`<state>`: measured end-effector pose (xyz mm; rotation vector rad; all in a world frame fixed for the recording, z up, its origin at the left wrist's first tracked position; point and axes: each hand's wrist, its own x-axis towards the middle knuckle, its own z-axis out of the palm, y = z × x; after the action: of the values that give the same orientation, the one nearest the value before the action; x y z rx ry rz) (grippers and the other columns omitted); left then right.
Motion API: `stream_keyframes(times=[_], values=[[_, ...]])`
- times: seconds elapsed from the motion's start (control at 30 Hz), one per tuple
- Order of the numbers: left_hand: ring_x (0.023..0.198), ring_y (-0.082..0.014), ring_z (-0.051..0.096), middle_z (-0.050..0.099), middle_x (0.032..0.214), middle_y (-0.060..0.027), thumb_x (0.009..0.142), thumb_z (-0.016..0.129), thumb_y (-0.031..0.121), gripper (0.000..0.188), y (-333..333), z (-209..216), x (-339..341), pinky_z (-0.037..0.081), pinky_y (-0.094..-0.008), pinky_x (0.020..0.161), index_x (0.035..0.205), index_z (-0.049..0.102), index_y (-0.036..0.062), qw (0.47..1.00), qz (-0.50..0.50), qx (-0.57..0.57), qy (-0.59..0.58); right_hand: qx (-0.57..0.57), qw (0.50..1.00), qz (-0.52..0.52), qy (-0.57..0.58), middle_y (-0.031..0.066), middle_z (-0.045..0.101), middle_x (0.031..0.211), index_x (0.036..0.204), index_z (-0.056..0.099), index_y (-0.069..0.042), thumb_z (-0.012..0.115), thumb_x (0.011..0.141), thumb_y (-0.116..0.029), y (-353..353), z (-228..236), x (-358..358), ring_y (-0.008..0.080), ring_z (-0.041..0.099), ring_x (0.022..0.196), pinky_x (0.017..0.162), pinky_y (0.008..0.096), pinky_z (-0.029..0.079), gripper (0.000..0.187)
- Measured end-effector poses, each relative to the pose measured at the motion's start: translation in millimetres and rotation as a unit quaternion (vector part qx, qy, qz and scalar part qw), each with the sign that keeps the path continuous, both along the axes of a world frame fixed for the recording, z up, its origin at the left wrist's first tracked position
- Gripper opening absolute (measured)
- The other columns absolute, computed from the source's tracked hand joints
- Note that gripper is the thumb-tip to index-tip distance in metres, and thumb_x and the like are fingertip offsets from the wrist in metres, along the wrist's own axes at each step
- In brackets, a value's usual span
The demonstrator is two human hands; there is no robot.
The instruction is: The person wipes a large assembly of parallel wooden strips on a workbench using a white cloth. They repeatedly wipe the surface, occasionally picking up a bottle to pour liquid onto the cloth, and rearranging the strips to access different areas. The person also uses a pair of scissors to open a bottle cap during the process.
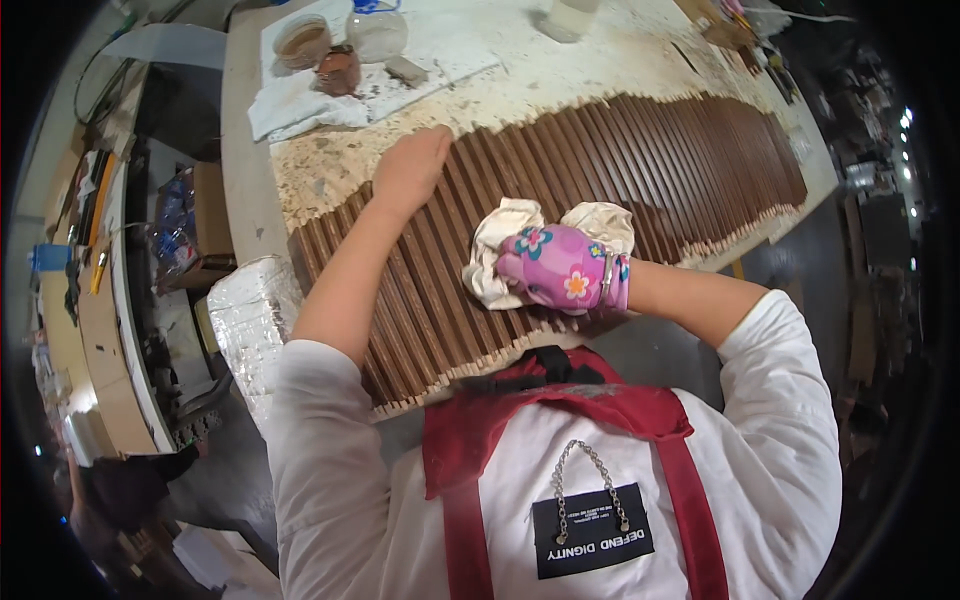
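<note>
Long dark-brown wooden slats (620,140) with pale ends lie side by side in a wide row on the worktable. My bare left hand (412,170) is at the far ends of the slats on the left, its fingers curled closed against them; the fingertips are partly hidden. My right hand (560,265) wears a pink and purple flowered glove and is closed on a crumpled cream cloth (495,245). Hand and cloth press on top of the slats near the middle of the row. Some of the cloth bulges out on both sides of the glove.
Beyond the slats, the stained worktable (340,165) carries a white sheet (290,110) with a clear jar (378,35), a round tub (302,42), a reddish-brown jar (338,70) and a small block (406,70). A translucent cup (568,18) stands farther right. Shelving (110,330) is at left.
</note>
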<state>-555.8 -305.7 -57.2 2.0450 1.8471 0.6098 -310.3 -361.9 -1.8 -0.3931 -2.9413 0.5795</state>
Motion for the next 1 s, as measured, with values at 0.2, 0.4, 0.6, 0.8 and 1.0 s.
stream_keyframes(times=[0.2, 0.4, 0.6, 0.8, 1.0], values=[[0.098, -0.0402, 0.06, 0.065, 0.103, -0.0183, 0.099, 0.04, 0.032, 0.031, 9, 2, -3, 0.047, -0.0493, 0.084, 0.104, 0.061, 0.0091, 1.0, 0.008, -0.012, -0.022, 0.072, 0.973, -0.214, -0.053, 0.0146, 0.066, 0.083, 0.101, 0.061, -0.01, 0.055, 0.089, -0.017, 113, -24, -70, 0.036, 0.065, 0.075, 0.067, 0.0446, 0.054, 0.015], [0.122, -0.0312, 0.052, 0.054, 0.131, -0.0218, 0.099, 0.047, 0.031, 0.044, 10, 22, -1, 0.041, -0.0414, 0.103, 0.131, 0.052, 0.0016, 0.95, 0.043, 0.109, -0.29, -0.556, 0.707, -0.396, 0.182, 0.0106, 0.07, 0.096, 0.114, 0.061, -0.006, 0.057, 0.093, -0.037, 147, 55, -22, 0.024, 0.069, 0.08, 0.071, 0.037, 0.06, 0.037], [0.092, -0.0216, 0.067, 0.066, 0.106, -0.0087, 0.097, 0.057, 0.03, 0.035, -29, 62, 79, 0.057, -0.038, 0.084, 0.122, 0.056, 0.0048, 0.546, -0.067, -0.297, -0.781, -0.321, 0.806, -0.391, 0.309, 0.0157, 0.064, 0.121, 0.125, 0.057, 0.003, 0.057, 0.095, -0.035, 75, 65, -20, 0.0273, 0.061, 0.109, 0.099, 0.0345, 0.046, 0.049], [0.1, -0.0175, 0.061, 0.066, 0.114, -0.0098, 0.096, 0.055, 0.015, 0.033, -57, 78, 86, 0.049, -0.032, 0.088, 0.125, 0.057, -0.0001, 0.82, -0.066, -0.085, -0.561, -0.397, 0.776, -0.33, 0.362, 0.0131, 0.046, 0.143, 0.144, 0.038, 0.002, 0.059, 0.094, -0.022, 45, 24, 72, 0.0216, 0.046, 0.129, 0.107, 0.0341, 0.037, 0.06], [0.083, -0.0097, 0.055, 0.063, 0.101, -0.0029, 0.097, 0.053, 0.013, 0.028, -113, 110, -2, 0.049, -0.0268, 0.073, 0.123, 0.056, 0.0037, 0.801, 0.018, -0.034, -0.598, -0.5, 0.725, -0.254, 0.401, 0.0111, 0.059, 0.127, 0.134, 0.049, 0.0, 0.057, 0.093, -0.014, 61, 4, 88, 0.0204, 0.058, 0.113, 0.097, 0.0333, 0.046, 0.044]])
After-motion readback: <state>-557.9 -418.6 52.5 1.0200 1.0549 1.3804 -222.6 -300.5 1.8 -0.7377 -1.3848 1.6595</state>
